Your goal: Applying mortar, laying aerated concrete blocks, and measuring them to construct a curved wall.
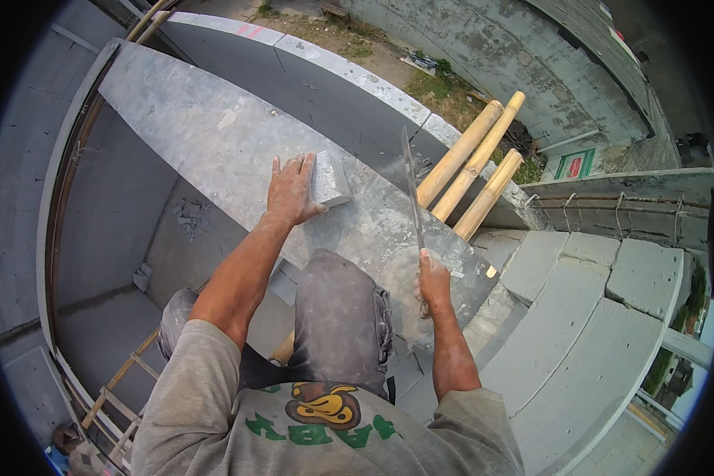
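Note:
My left hand (293,190) grips the left side of a small cut piece of light grey aerated concrete block (328,179), its thumb by the block's near edge. The block lies on a long, dusty grey board (214,127). To the right, my right hand (434,282) is closed round the handle of a machete (413,186). Its long, narrow blade points away from me over the board, apart from the block. White dust and crumbs cover the board around the machete.
Cut bamboo poles (476,163) stick up beyond the board's right end. A block wall (357,79) runs along the far side, and stepped grey blocks (563,317) stand at right. Left of the board is a drop to a lower floor (206,246) with rubble and a wooden ladder (119,389).

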Motion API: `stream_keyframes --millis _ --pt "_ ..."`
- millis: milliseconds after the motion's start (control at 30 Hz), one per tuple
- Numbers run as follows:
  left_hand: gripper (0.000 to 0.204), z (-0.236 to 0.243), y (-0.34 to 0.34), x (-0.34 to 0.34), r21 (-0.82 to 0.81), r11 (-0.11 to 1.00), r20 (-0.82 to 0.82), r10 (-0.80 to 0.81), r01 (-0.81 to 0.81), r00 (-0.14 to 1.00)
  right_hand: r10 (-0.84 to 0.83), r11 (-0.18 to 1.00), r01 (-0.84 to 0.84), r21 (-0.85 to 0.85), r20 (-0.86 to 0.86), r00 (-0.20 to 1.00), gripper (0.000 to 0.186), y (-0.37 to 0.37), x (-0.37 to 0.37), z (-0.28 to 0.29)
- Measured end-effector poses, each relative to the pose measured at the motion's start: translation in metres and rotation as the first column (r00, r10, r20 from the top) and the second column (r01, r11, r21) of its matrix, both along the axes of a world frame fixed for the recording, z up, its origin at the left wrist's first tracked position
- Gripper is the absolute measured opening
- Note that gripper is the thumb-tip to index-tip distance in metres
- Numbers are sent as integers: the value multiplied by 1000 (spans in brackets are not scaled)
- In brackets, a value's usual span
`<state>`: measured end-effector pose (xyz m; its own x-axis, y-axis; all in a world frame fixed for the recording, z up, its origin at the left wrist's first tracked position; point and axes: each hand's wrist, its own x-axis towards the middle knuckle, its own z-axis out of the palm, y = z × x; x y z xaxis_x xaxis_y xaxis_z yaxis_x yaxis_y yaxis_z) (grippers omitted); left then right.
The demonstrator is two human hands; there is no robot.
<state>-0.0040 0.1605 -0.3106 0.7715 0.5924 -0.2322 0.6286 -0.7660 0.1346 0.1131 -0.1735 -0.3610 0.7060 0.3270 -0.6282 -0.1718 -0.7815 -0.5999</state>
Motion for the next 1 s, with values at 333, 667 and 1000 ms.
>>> stream_keyframes --millis 333,667,1000 --pt "117 -16 -24 9 82 990 39 -117 113 992 119 950 -119 288 15 993 68 89 -33 -12" --pt "118 -16 -22 15 107 984 37 -146 141 989 178 978 -165 128 -98 979 67 70 -49 -18" --pt "115 -20 -21 14 97 985 30 -144 141 989 215 974 -226 -30 -205 955 70 33 -53 -8"
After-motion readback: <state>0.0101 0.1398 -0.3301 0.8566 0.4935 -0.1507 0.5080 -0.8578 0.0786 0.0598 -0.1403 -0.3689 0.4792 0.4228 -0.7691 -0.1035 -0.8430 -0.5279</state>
